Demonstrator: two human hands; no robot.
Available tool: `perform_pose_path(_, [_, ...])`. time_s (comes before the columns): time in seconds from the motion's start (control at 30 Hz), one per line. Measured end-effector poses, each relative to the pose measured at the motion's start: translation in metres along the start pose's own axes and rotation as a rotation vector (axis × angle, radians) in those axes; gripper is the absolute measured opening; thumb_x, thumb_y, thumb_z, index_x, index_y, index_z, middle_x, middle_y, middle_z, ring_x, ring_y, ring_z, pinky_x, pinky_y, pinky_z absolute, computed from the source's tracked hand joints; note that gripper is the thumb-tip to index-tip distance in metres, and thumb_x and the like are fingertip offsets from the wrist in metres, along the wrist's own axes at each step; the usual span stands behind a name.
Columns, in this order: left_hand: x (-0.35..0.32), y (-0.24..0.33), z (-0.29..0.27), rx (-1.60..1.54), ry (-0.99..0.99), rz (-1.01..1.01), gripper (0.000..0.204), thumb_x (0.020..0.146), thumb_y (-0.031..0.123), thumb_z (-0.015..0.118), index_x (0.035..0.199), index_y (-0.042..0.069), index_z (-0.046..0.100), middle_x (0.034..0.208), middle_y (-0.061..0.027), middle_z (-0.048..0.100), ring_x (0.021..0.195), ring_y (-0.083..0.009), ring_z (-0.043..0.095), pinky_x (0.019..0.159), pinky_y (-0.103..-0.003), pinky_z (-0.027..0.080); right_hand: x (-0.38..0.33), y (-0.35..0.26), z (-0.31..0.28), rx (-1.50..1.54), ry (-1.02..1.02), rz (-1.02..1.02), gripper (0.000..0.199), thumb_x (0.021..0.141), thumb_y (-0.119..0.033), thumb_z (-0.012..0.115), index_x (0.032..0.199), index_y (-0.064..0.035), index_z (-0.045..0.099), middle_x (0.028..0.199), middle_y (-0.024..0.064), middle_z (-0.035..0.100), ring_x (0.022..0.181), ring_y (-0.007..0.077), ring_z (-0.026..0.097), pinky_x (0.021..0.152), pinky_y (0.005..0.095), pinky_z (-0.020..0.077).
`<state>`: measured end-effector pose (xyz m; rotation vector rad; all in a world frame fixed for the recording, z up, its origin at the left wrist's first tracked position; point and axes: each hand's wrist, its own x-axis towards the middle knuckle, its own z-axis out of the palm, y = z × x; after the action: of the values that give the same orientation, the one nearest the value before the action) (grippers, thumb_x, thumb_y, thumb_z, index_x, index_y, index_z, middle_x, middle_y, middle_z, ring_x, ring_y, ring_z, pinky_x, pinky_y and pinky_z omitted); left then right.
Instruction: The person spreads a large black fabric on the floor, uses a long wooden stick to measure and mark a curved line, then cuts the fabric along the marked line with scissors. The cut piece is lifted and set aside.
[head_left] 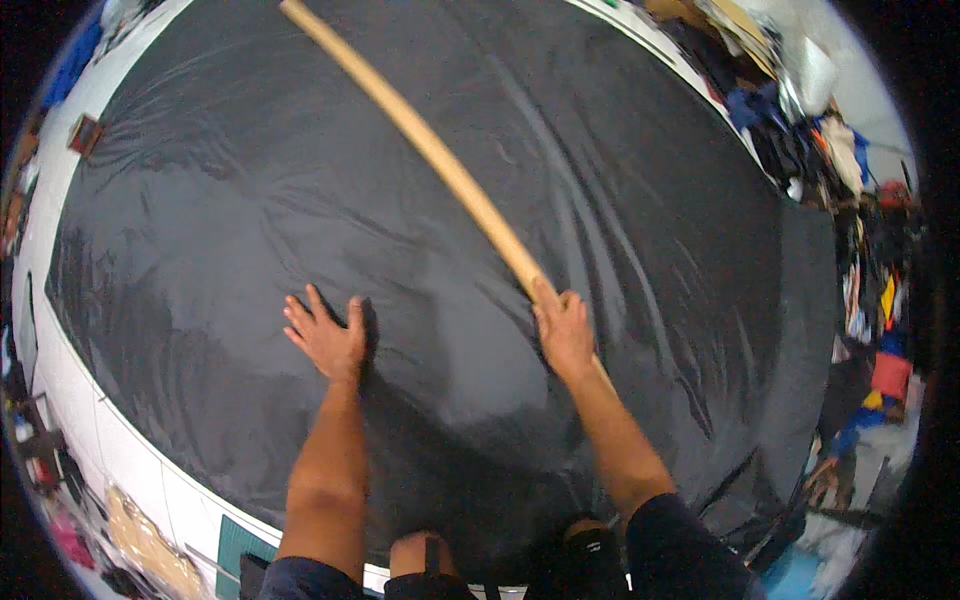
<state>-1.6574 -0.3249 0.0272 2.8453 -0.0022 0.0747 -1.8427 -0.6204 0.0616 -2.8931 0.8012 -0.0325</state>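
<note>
A wide sheet of shiny black material (240,230), wrinkled in places, covers most of the white table in front of me. Across it runs a long, pale wooden stick (440,160), from the far middle toward me on the right. My right hand (566,332) grips this stick near its close end, fingers wrapped round it. Left of it, my left hand (330,335) lies on the black sheet with its fingers spread and holds nothing. Long creases run through the sheet to the right of the stick.
A small brown block (85,135) sits at the left table edge (62,180). Piled fabrics and scraps (790,130) crowd the right side. At the lower left are a green mat (243,555) and a plastic-wrapped tan bundle (150,540).
</note>
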Motion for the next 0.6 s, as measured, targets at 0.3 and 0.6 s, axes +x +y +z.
perform_pose_path(0.3, [-0.108,-0.084,-0.027,0.088,-0.145,0.394,0.076,0.095,0.044,0.054,0.152,0.003,0.027,0.159,-0.0247,0.018,0.148,-0.0416,0.015,0.12,-0.052,0.011,-0.177,0.12,-0.02,-0.017,-0.018,0.424,0.052,0.098,-0.035,0.054,0.148,-0.0321,0.039,0.105,0.0155,0.051,0.095,0.0367,0.057,0.078,0.0475,0.0551])
perform_pose_path(0.6, [-0.316,-0.213,-0.097,0.286,-0.333,0.226,0.085,0.095,0.05,0.051,0.153,-0.002,0.018,0.159,-0.0281,0.011,0.147,-0.0449,0.011,0.12,-0.053,0.011,-0.341,0.308,-0.057,0.044,0.084,0.797,0.049,0.103,-0.034,0.043,0.151,-0.0294,0.034,0.102,0.0192,0.054,0.095,0.0394,0.058,0.084,0.0502,0.0494])
